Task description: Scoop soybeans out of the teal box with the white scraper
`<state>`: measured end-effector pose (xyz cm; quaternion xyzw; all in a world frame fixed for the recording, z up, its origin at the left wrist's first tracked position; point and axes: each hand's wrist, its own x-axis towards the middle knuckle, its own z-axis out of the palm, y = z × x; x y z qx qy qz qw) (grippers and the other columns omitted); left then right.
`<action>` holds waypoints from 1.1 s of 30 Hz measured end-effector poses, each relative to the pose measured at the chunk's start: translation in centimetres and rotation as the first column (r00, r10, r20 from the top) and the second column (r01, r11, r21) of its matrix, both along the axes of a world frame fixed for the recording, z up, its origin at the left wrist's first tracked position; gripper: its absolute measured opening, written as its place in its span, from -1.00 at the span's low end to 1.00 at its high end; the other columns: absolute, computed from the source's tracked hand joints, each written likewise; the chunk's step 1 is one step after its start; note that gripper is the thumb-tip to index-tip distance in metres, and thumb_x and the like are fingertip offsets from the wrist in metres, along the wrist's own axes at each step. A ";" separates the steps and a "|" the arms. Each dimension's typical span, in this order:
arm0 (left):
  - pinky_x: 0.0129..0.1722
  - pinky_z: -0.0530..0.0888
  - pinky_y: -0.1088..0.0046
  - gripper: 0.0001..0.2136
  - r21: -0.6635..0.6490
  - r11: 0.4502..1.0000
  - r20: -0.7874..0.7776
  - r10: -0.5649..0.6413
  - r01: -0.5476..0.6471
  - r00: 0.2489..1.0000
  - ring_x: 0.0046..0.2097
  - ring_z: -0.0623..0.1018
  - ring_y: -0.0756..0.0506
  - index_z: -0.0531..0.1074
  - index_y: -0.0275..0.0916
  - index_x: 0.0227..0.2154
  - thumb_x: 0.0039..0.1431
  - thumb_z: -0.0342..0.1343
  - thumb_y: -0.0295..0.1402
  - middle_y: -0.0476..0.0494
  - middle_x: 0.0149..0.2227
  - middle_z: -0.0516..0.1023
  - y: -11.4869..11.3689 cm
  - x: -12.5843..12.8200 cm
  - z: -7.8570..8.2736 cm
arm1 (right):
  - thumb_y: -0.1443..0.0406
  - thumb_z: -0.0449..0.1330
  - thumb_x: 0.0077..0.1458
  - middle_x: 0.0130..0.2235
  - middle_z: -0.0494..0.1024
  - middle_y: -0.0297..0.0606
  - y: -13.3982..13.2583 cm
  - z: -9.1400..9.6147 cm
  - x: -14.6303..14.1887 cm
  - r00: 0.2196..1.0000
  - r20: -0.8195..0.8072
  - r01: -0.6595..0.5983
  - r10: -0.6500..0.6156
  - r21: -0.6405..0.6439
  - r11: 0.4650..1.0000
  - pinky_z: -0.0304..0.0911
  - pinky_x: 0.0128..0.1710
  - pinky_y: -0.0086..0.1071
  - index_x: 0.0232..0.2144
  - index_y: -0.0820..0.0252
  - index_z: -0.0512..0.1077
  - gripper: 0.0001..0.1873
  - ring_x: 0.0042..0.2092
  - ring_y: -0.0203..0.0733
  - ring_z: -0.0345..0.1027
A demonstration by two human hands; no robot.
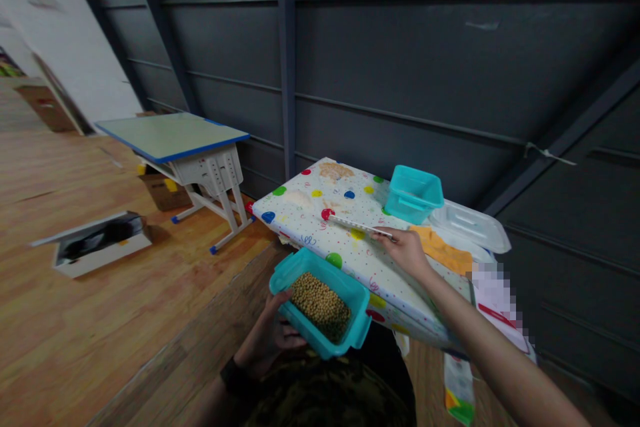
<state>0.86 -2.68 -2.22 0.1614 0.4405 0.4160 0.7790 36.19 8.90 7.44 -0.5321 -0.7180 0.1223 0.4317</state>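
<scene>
Gripping a teal tub of beans (320, 307) in the left hand (273, 337), fingers curling round its near left corner. Holding it low and off the patterned table (310, 203), just in front of and below the near edge.

Pinching the near end of a thin white stick (357, 224) in the right hand (407, 250). Pressing it flat on the tabletop, pointing leftward from the fingers, roughly along that edge, up and beyond the bean tub, close but not touching.

Counting two teal tubs, the second an empty teal tub (414, 193) standing at the table's far side. Counting one stick, one clear lid (473, 225) and one orange cloth (445, 252).

Seeing further left one blue-edged desk (170, 137) and one open box (95, 243) on the floor.
</scene>
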 end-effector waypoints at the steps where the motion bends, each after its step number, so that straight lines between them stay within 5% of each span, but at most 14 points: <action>1: -0.06 0.69 0.00 0.21 0.006 1.000 -0.013 0.007 -0.007 1.000 -0.13 0.79 -0.42 0.07 -0.12 0.58 0.00 0.60 0.16 -0.36 -0.02 0.70 0.0 0.0 -0.1 | 0.10 0.29 0.29 -0.12 0.87 -0.17 -0.1 0.0 0.0 1.000 0.002 -0.012 0.012 -0.005 1.000 0.71 -0.07 -0.02 -0.21 0.04 0.86 -0.67 -0.12 0.22 0.82; 7: 0.04 0.66 -0.11 0.26 0.083 0.996 -0.096 -0.003 0.010 0.995 -0.05 0.78 -0.44 0.08 -0.04 0.53 -0.19 0.68 0.01 -0.47 0.22 0.59 -0.7 0.3 -0.1 | 0.06 0.27 0.34 -0.14 0.86 -0.14 -1.2 -0.1 0.6 1.000 0.014 0.025 -0.026 0.053 0.998 0.72 -0.10 -0.08 -0.21 0.05 0.86 -0.63 -0.16 0.17 0.83; 10: 0.04 0.67 -0.07 0.15 0.058 0.998 -0.081 -0.015 0.019 0.997 -0.04 0.78 -0.42 0.16 -0.05 0.46 -0.12 0.62 0.14 -0.49 0.27 0.57 -0.7 0.7 -0.1 | 0.06 0.26 0.38 -0.17 0.86 -0.16 -2.6 -0.1 0.8 0.998 0.059 0.017 -0.020 0.052 0.999 0.72 -0.15 -0.13 -0.21 0.01 0.86 -0.63 -0.21 0.13 0.82; 14: 0.06 0.68 -0.08 0.12 -0.027 1.000 -0.056 -0.001 0.000 0.998 0.00 0.78 -0.46 0.16 -0.01 0.48 -0.06 0.55 0.24 -0.48 0.27 0.59 -0.1 1.2 0.4 | 0.13 0.22 0.43 -0.19 0.86 -0.18 -5.0 -0.1 1.1 0.994 0.101 0.017 -0.033 0.154 0.988 0.72 -0.21 -0.19 -0.19 0.01 0.86 -0.62 -0.25 0.08 0.82; 20: 0.05 0.66 -0.10 0.32 -0.080 0.997 -0.046 -0.017 0.014 0.999 -0.01 0.79 -0.49 0.09 -0.06 0.54 -0.24 0.67 0.20 -0.55 0.27 0.56 0.5 1.5 1.6 | 0.21 0.23 0.47 -0.25 0.85 -0.19 -8.9 0.0 1.1 0.949 0.237 0.108 -0.209 0.378 0.919 0.67 -0.32 -0.31 -0.20 0.05 0.83 -0.66 -0.35 0.02 0.79; 28: -0.02 0.70 -0.06 0.37 -0.065 0.998 -0.057 -0.008 0.004 0.998 -0.09 0.80 -0.45 0.12 -0.07 0.49 -0.37 0.70 0.23 -0.51 0.22 0.59 0.4 1.7 2.9 | 0.33 0.30 0.52 -0.23 0.86 -0.18 -15.5 0.5 -1.9 0.962 0.261 -0.049 -0.078 0.448 0.892 0.68 -0.30 -0.40 -0.08 0.11 0.79 -0.78 -0.38 -0.10 0.78; 33: -0.12 0.71 0.02 0.30 -0.073 0.997 -0.075 -0.019 0.013 0.997 -0.20 0.79 -0.38 0.15 -0.04 0.41 -0.39 0.70 0.20 -0.39 0.12 0.63 0.3 1.7 3.6 | 0.33 0.32 0.51 -0.25 0.86 -0.20 -15.6 1.1 -2.5 0.958 0.255 -0.019 -0.132 0.515 0.857 0.68 -0.33 -0.40 -0.10 0.13 0.76 -0.83 -0.40 -0.10 0.77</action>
